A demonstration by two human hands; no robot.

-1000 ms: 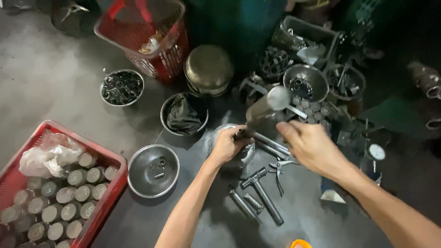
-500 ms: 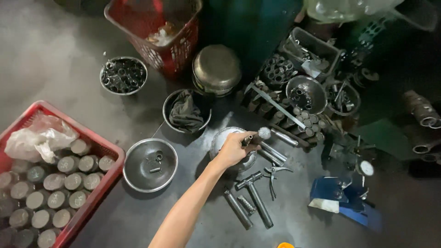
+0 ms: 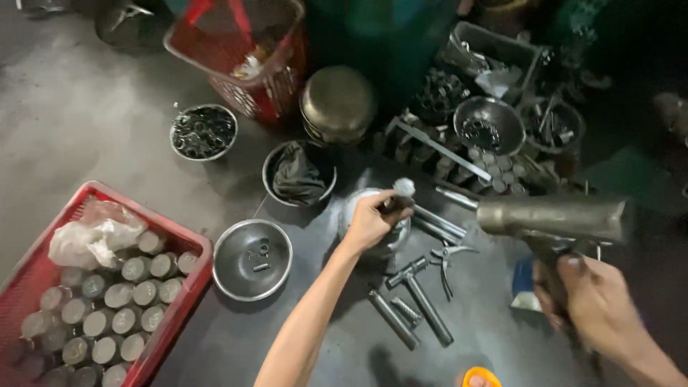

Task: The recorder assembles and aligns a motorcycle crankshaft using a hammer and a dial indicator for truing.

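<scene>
Nearest, the right hand (image 3: 598,304) is wrapped around the handle of a metal hammer (image 3: 552,218), its grip pressed tight on it, with the heavy head raised above the dark table (image 3: 502,337) at the right. Just under that hand lies a small blue and white object (image 3: 523,290), partly hidden. Low at the frame's edge sits an orange rim (image 3: 479,376). Left of centre the left hand (image 3: 373,222) closes its grip on a short metal rod (image 3: 399,197) standing on a round metal piece (image 3: 358,208). Between the hands lie loose steel rods (image 3: 412,304) and pliers (image 3: 448,258), crowding the path across the table. To the left a shallow steel bowl (image 3: 252,259) holds small parts, and a red crate (image 3: 43,315) of metal cylinders fills the corner. Farther off stand a bowl with a dark cloth (image 3: 297,174), a dish of small rings (image 3: 203,132), stacked brass bowls (image 3: 338,102) and a red basket (image 3: 244,54). Open floor (image 3: 79,115) lies at far left.
</scene>
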